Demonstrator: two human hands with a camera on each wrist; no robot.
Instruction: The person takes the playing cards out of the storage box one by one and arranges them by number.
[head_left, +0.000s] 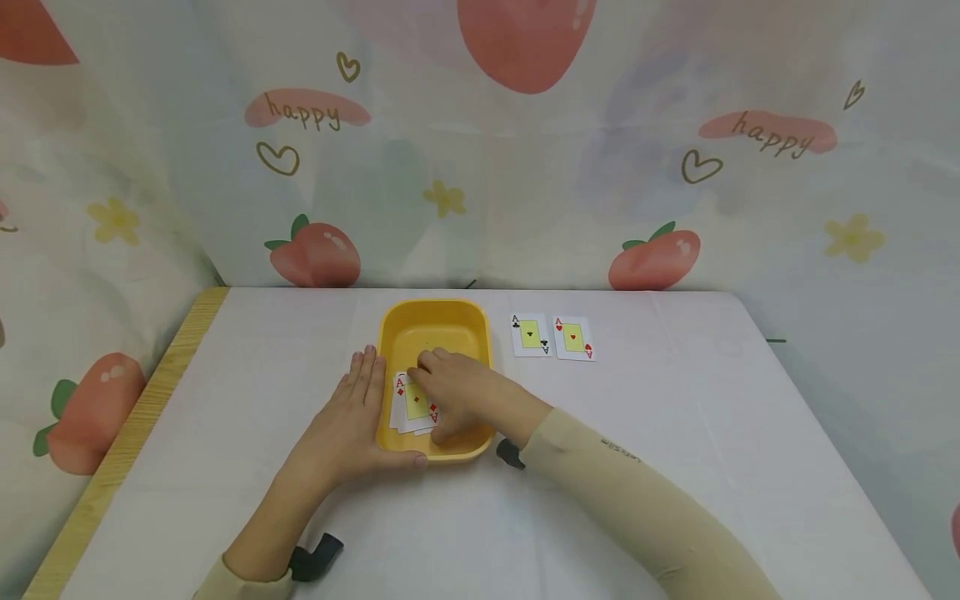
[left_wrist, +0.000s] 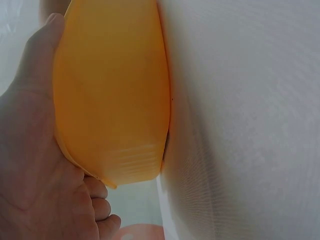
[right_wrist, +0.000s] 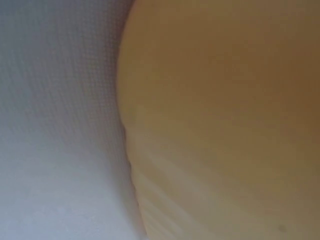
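A yellow plastic tray (head_left: 435, 312) sits on the white-covered table. Several playing cards lie overlapped in its near left part, with an ace of diamonds (head_left: 416, 402) on top. My right hand (head_left: 461, 396) reaches in over the tray's right side, its bent fingers at the top edge of that card and the thumb by its lower corner; its palm side is hidden. Against the tray's near left corner rests my left hand (head_left: 347, 429), fingers straight along the left side and thumb along the front rim. The left wrist view shows this hand beside the tray's outer wall (left_wrist: 112, 90).
Right of the tray, an ace of clubs (head_left: 530, 335) and an ace of hearts (head_left: 574, 337) lie face up side by side. A patterned cloth backdrop (head_left: 495, 183) stands behind the table. The right wrist view is filled mostly by the tray's wall (right_wrist: 215, 120).
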